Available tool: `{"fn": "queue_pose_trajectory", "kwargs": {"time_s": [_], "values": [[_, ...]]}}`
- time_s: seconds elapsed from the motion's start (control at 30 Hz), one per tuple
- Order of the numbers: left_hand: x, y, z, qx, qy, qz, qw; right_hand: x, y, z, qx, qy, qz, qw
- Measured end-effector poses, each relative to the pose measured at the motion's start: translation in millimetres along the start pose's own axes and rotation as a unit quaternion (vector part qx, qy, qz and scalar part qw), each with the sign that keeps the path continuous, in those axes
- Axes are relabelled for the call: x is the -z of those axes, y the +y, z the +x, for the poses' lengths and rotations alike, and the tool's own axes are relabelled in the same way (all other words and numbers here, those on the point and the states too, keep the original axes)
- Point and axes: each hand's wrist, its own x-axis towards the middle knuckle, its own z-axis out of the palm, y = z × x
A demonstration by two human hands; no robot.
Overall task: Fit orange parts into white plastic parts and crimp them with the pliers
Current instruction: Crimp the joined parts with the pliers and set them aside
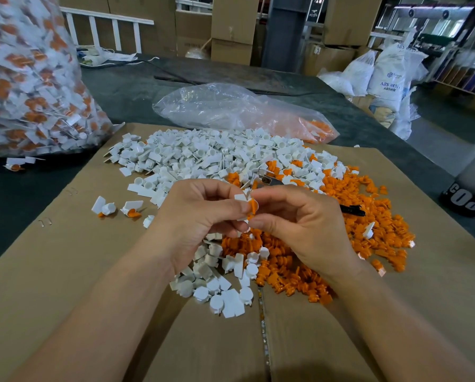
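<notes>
On one cardboard sheet (65, 271) over the counter (137, 86), two hands meet. The left hand (192, 216) curls its fingers (230, 208), pinching one white part (241, 197). The right hand (299, 224) pinches one orange part (253, 207) against it. One pliers (353, 210) lies behind, half hidden, between the white heap (203, 158) and the orange heap (368, 216). Beyond lie two bags: a slack clear bag (217, 106) and a full bag (29, 78).

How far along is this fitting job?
Done: a bag of assembled pieces, plus two loose assemblies on the cardboard. In hand: left hand holds a white part, right hand pinches an orange part against it; pliers lie untouched. Left: white pile and orange pile.
</notes>
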Motion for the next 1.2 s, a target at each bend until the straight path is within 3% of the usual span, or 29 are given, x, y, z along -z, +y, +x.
{"fn": "queue_pose_trajectory", "kwargs": {"time_s": [0.63, 0.97, 1.2], "values": [[-0.3, 1.2, -2.3, -0.006, -0.027, 0.041, 0.999, 5.8, -3.7, 0.5, 0.057, -0.029, -0.101, 0.993], [-0.3, 1.6, -0.8, -0.005, -0.011, 0.037, 0.999, 2.8, -0.8, -0.1, 0.046, -0.024, -0.047, 0.998], [-0.5, 1.2, -1.2, 0.004, -0.011, 0.031, 0.999, 3.5, 0.4, 0.4, 0.089, -0.004, -0.125, 0.988]]}}
